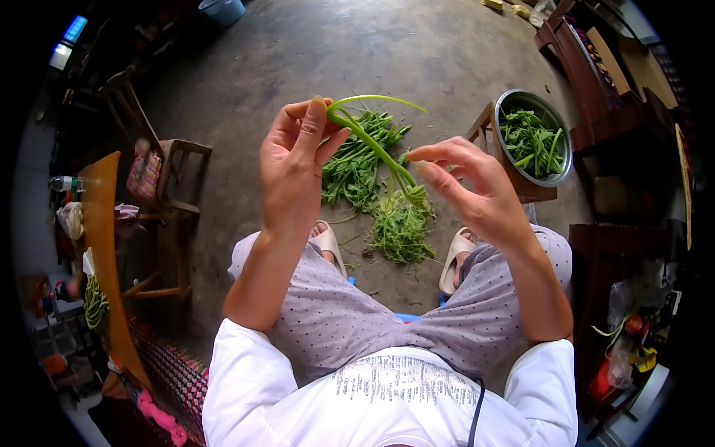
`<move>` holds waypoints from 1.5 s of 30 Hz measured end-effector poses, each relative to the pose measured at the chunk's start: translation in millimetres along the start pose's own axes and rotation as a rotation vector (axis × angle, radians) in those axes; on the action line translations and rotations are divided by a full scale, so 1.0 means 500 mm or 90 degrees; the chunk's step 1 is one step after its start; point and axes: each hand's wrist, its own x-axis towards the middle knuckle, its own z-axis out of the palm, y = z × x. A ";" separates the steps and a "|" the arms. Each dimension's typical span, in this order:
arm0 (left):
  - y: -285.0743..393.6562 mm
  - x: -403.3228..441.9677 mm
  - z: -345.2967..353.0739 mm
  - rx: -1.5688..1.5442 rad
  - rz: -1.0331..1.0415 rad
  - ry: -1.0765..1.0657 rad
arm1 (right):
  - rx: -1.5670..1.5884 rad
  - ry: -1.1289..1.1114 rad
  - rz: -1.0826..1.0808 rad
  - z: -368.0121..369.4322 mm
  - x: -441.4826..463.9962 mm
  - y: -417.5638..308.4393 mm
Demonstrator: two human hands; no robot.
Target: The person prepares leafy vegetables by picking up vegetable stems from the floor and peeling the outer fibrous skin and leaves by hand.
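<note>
Left hand (294, 155) pinched around a green stalk (372, 143), I hold it above the leafy piles (354, 173) on the floor (261, 63); my right hand (480, 192), fingers slightly parted, looks empty beside it. I'm apparently picking it over, so a right-hand pinch is called for next.

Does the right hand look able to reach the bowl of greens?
Probably yes: the bowl is uncovered, on the same side as the right hand, with nothing visible blocking the way.

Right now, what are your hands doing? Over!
Left hand pinching green stalk. Right hand beside it, partly open. Leafy greens on floor beneath. Nothing visibly blocking.
</note>
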 end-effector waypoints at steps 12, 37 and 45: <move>0.017 -0.029 0.033 0.795 0.627 -0.159 | 0.412 -0.055 0.224 0.000 0.003 0.010; -0.023 -0.029 0.040 0.784 0.566 -0.260 | 0.003 0.104 -0.032 0.000 -0.007 -0.034; -0.008 -0.041 0.025 0.772 0.668 -0.153 | 0.152 0.057 0.041 -0.010 -0.007 -0.035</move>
